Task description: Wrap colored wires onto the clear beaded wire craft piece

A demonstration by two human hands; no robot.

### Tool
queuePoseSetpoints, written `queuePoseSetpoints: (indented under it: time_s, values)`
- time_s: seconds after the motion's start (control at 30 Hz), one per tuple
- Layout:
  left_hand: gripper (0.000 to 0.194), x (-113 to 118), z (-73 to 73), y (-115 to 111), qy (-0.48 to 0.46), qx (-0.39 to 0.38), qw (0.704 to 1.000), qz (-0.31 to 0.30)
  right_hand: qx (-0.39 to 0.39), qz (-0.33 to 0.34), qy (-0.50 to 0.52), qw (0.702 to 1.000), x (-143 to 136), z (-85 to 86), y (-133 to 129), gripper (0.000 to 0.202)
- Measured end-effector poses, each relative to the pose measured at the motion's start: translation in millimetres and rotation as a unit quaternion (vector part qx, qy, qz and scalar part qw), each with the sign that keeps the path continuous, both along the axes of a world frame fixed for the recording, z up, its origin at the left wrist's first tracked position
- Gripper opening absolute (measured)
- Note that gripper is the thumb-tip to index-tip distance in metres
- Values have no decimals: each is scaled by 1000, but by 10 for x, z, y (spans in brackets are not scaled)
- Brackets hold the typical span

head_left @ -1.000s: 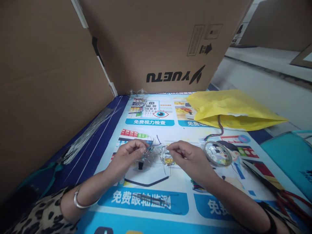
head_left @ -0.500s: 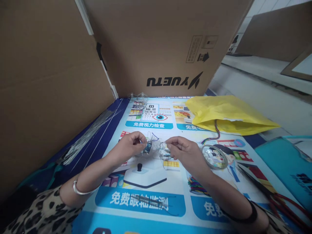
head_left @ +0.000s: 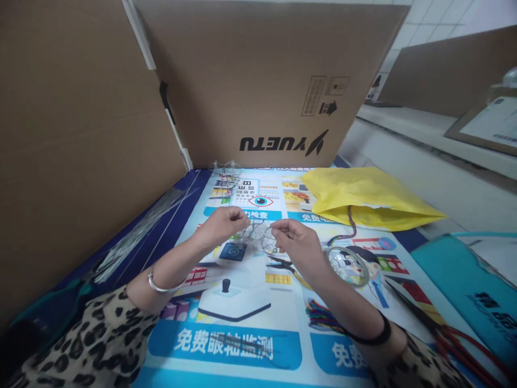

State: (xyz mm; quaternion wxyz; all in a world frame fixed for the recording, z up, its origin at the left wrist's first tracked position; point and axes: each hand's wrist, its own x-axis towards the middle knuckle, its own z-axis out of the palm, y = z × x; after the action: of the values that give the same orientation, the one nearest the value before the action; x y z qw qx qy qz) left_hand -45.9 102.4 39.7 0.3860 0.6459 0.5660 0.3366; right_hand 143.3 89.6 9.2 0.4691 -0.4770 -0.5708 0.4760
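Stiff, flat cardboard point(head_left: 258, 81) stands at the far side; a creased, soft yellow bag point(head_left: 363, 199) lies far right. The left hand point(head_left: 220, 229) and right hand point(head_left: 301, 247) pinch opposite sides of a wire tangle point(head_left: 257, 235) mid-scene, beyond dark-tipped pliers point(head_left: 281, 263). Thin, loopy and airy, it looks light, springy and easily bent, best gripped by its outer strands.
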Motion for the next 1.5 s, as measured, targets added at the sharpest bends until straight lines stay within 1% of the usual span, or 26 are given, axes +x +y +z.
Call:
queuePoseSetpoints:
  time_s: [0.17,0.3,0.4,0.57,0.67,0.77,0.9,1.0,1.03,1.1,1.23,1.33,1.4,1.43,1.5]
  values:
    - [21,30,-38,-40,-24,-9,1000,2,7,8,13,1000,7,-78,3,19]
    - [20,29,-29,-58,-56,-22,998,8,23,8,15,1000,-12,-65,-12,17]
    - [18,29,-56,-53,-64,-27,998,5,41,4,7,999,-34,-60,-20,16]
    - [20,75,-159,-84,-56,-17,998,-23,51,4,8,999,-67,-129,-22,17]
    - [22,139,-189,-127,-36,-7,998,-41,58,7,10,998,-87,-174,-27,21]
    - [21,205,-185,-166,-21,8,999,-46,74,6,-8,997,-102,-181,-49,22]
    - [21,258,-182,-210,0,20,999,-28,97,-5,-47,994,-106,-150,-105,23]
    - [23,278,-189,-240,18,23,999,-12,132,-10,-115,984,-91,-141,-149,28]
    - [23,284,-190,-249,22,23,999,-9,155,-9,-147,977,-83,-141,-161,30]
    - [24,297,-190,-264,23,19,1000,-7,216,-2,-216,952,-66,-139,-180,35]
    - [22,326,-196,-285,1,13,1000,16,313,-5,-341,886,-43,-98,-212,41]
    - [20,344,-214,-291,-26,16,999,38,362,-9,-427,829,-42,-58,-242,43]
    - [18,349,-227,-287,-43,16,998,52,387,3,-466,796,-44,-41,-262,43]
    - [17,348,-233,-284,-53,16,997,61,395,16,-478,784,-45,-32,-268,45]
    - [14,339,-246,-275,-74,17,994,77,399,45,-493,772,-45,-5,-262,47]
